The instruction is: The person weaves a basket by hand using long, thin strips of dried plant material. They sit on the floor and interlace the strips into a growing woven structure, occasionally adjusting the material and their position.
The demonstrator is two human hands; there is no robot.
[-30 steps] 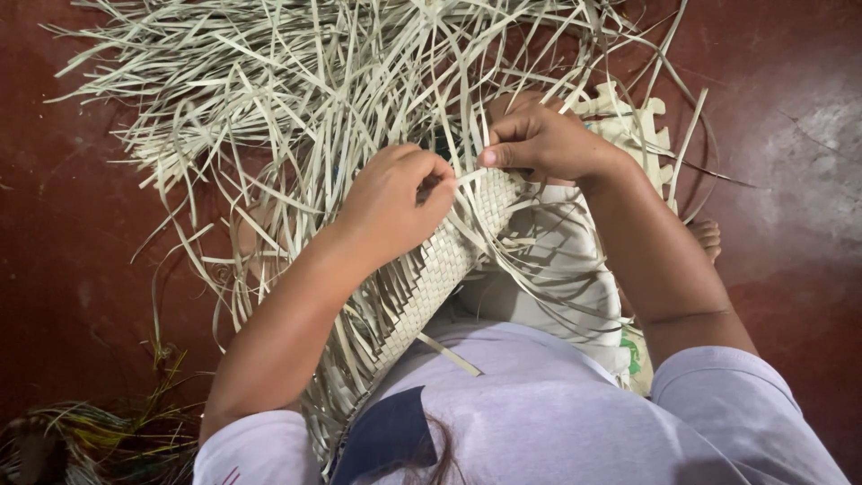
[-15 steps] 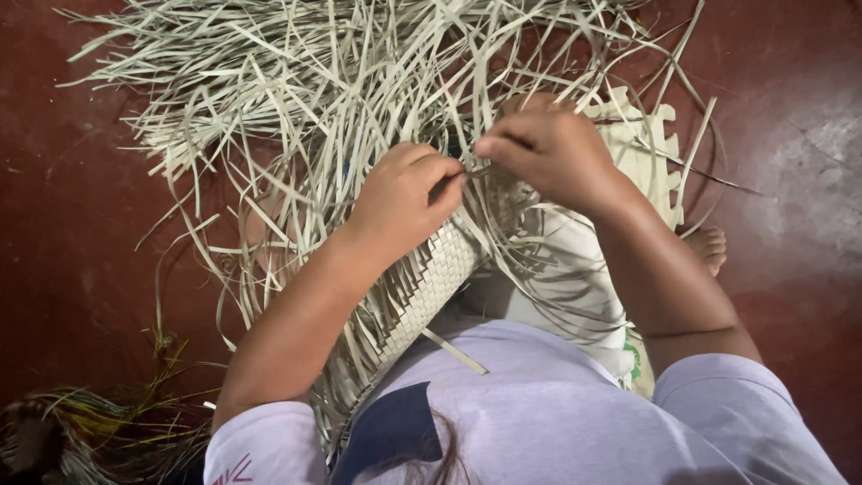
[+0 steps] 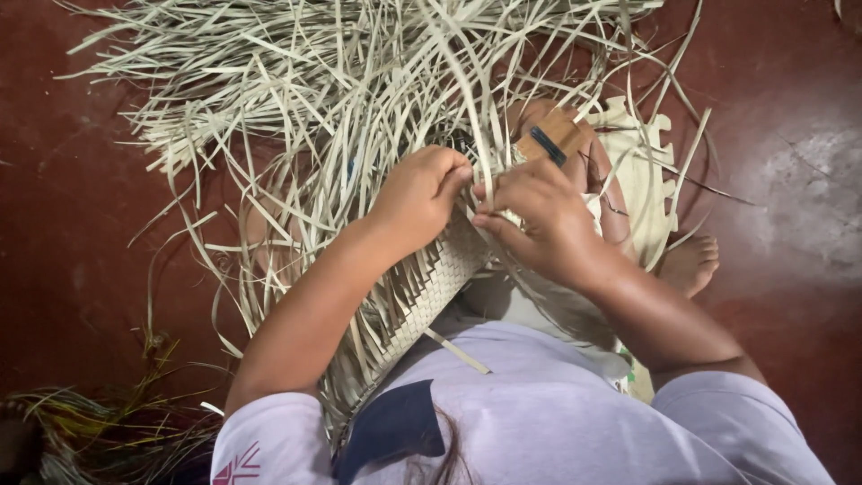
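Observation:
A partly woven mat of pale palm-leaf strips [image 3: 422, 287] lies across my lap, its loose strips [image 3: 341, 90] fanning out over the floor ahead. My left hand [image 3: 420, 193] is closed around strips at the mat's woven edge. My right hand [image 3: 534, 216] pinches strips right beside it, fingertips nearly touching the left hand. Both forearms cross over the weave and hide part of it. A small wooden block with a dark band [image 3: 552, 136] shows just beyond my right hand.
The floor [image 3: 63, 207] is dark red. A pale woven mat with a notched edge [image 3: 642, 180] lies under me at the right, my bare foot [image 3: 690, 262] resting by it. A heap of greenish leaf scraps [image 3: 99, 431] sits at the lower left.
My right hand has moved left and down to meet the left hand at the weave's edge. The view has shifted slightly, and the wooden block has come into sight.

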